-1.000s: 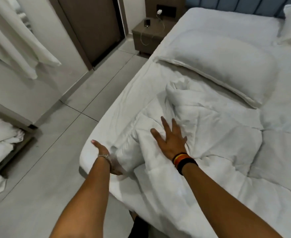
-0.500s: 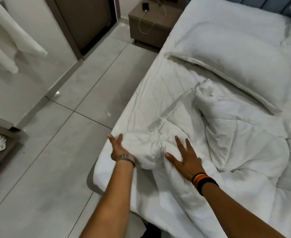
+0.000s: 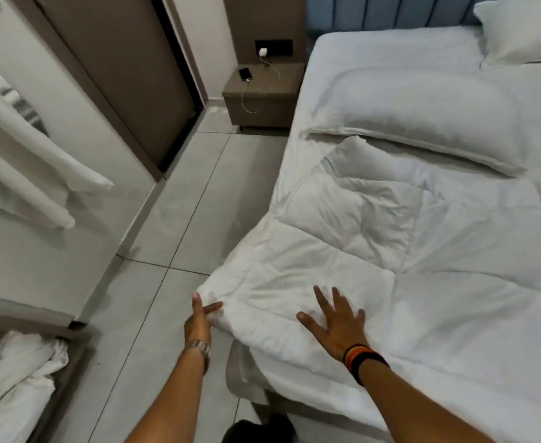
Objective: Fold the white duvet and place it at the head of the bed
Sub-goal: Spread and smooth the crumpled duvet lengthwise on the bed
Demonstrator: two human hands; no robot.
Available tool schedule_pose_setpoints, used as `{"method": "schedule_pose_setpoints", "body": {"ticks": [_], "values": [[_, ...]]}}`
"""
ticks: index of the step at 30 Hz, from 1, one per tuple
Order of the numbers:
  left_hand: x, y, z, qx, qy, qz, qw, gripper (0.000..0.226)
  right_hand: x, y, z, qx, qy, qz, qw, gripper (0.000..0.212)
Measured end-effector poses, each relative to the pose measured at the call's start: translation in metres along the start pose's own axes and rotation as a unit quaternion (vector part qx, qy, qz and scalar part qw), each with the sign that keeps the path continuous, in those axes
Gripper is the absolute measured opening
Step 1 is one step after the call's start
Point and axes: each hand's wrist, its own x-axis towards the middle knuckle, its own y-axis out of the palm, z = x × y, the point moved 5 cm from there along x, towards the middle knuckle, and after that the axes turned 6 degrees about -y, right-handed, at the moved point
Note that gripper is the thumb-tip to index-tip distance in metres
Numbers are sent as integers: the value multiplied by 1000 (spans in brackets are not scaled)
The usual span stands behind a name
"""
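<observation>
The white duvet (image 3: pixel 374 251) lies spread over the lower part of the bed (image 3: pixel 390 52), quilted in big squares, with one corner hanging past the left bed edge. My left hand (image 3: pixel 199 321) pinches that overhanging corner between thumb and fingers. My right hand (image 3: pixel 336 321) rests flat on the duvet just to the right, fingers spread, holding nothing. A long white pillow (image 3: pixel 422 116) lies across the bed beyond the duvet, toward the blue headboard (image 3: pixel 390 11).
A brown nightstand (image 3: pixel 262 94) with a phone on a charging cable stands left of the bed head. A second pillow (image 3: pixel 525 30) sits at the far right. Grey tile floor (image 3: pixel 167 251) runs along the bed. White linen (image 3: pixel 10 378) is piled at the lower left.
The bunched-up duvet has been pulled out flat toward the bed's left edge. My left hand now grips its corner, and my right hand has slid down onto the smoothed surface.
</observation>
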Motion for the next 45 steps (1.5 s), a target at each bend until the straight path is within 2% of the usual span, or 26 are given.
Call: {"method": "schedule_pose_setpoints", "body": {"ticks": [3,5,6,7,9,11,12,15,20,25,27,30,33,35,36,38,40,43,45], "values": [[34,25,-32,186,43,-71,979,89,25,-7,12,31,25,-42,998,93],[55,51,-68,288,121,-118,943,102,47,-14,22,50,32,-90,994,91],[71,69,-87,320,168,-111,926,106,61,-14,27,55,37,-118,991,92],[85,89,-105,343,208,-79,913,108,77,-15,32,60,48,-141,987,92],[113,134,-131,335,238,52,910,110,106,-12,36,70,85,-177,978,92],[125,174,-141,304,193,201,911,110,126,-5,39,87,120,-193,970,89],[130,187,-144,300,183,235,906,114,137,0,41,96,139,-193,966,88],[147,206,-147,333,166,234,898,133,160,17,52,111,205,-202,951,84],[124,216,-132,339,140,261,893,133,163,24,51,116,223,-202,947,75],[135,195,-151,233,58,345,908,131,154,28,73,133,248,-239,930,70],[131,164,-181,175,87,340,920,132,150,23,104,140,219,-272,927,69],[126,98,-228,138,205,294,923,119,147,24,162,132,153,-328,923,72],[133,31,-222,199,190,256,927,121,138,72,191,113,194,-229,947,77],[142,4,-210,306,136,272,902,136,129,98,198,146,250,-189,938,90],[152,5,-215,350,141,269,886,142,134,94,197,168,268,-204,927,97],[182,29,-244,421,196,228,856,146,148,68,195,189,280,-246,908,96],[201,70,-283,424,274,212,837,150,164,31,189,191,274,-293,896,83],[220,163,-344,383,367,283,799,156,205,-23,173,190,271,-357,873,74],[227,235,-380,378,404,344,759,155,235,-55,162,182,276,-390,859,75]]}}
